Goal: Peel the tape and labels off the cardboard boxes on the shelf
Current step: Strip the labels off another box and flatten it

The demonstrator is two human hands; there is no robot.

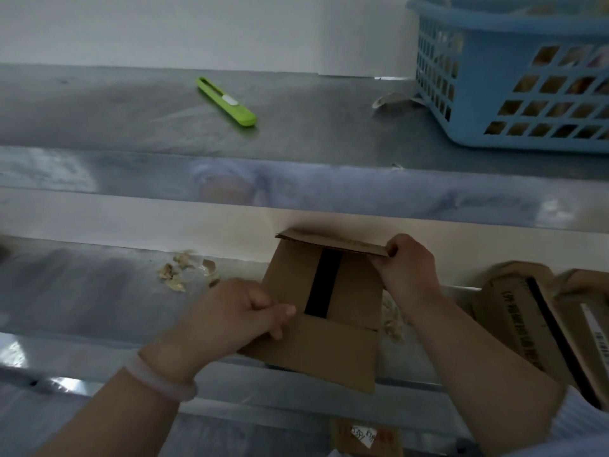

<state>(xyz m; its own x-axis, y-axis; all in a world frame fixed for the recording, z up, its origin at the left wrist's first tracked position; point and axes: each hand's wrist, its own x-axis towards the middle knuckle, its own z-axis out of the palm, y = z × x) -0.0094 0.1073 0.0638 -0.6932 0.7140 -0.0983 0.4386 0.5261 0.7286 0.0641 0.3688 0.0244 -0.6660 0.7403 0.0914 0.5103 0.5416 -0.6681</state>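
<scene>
1. Green cutter [226, 101] lies on upper shelf [99, 110], left of blue basket [494, 94].
2. Left grip [237, 311] holds box [329, 351] by its left edge, on lower shelf [82, 291].
3. Black tape [323, 282] runs down box middle.
4. Right grip [408, 262] pinches box's top flap [333, 243].
5. More boxes [514, 311] lie right.

A flattened brown cardboard box [333, 311] with a black tape strip [323, 282] lies tilted on the lower metal shelf [82, 291].
</scene>
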